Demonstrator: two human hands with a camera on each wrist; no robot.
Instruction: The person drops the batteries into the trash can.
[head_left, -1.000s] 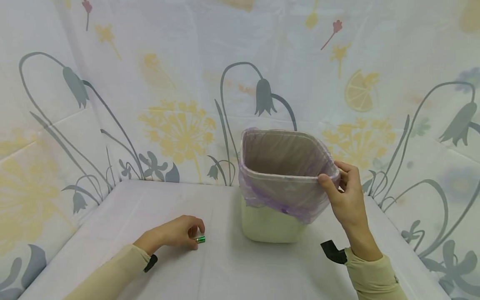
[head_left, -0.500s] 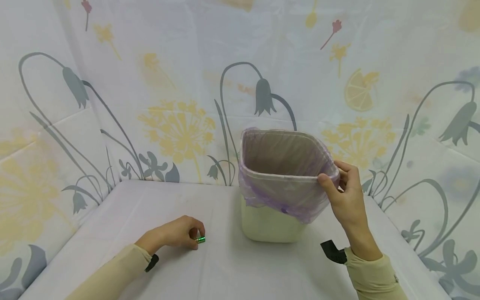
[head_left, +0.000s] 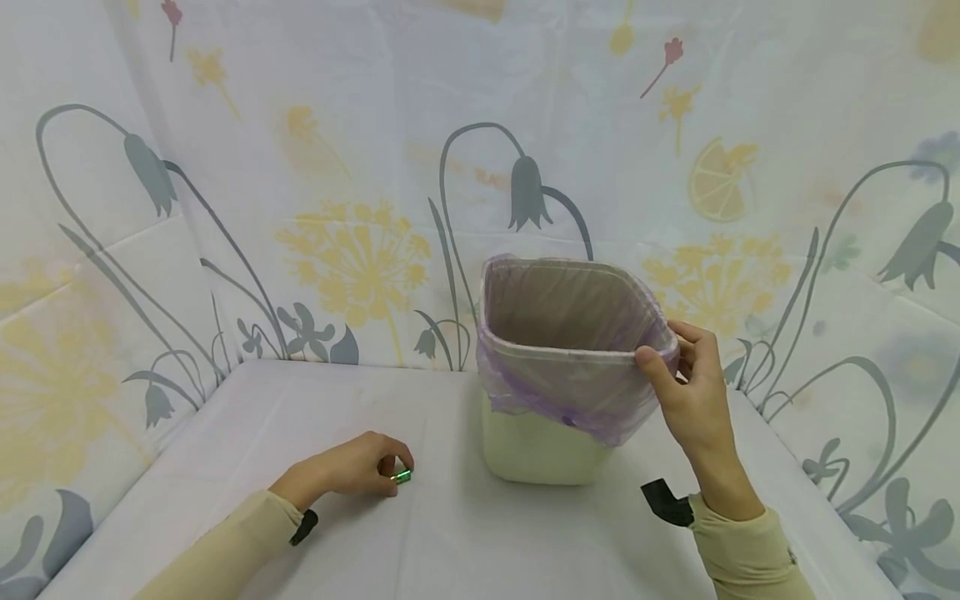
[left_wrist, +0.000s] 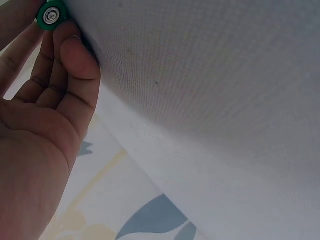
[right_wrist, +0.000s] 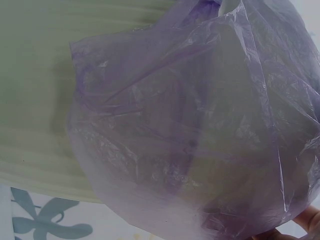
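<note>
While the left hand (head_left: 352, 468) lies low on the white table (head_left: 247, 433), knuckles up and forearm stretched along the cloth, its fingertips pinch one small green battery (head_left: 402, 477) that rests on the surface, left of the bin. The right hand (head_left: 693, 392) is raised, thumb and fingers curled over the near right corner of the bin's rim, gripping the purple liner bag (head_left: 570, 400) folded over it. There is one pale green bin (head_left: 536, 450), one liner and one battery. The left wrist view shows only the battery's (left_wrist: 51, 16) end face between fingers; the bin's bottom cannot be seen inside.
</note>
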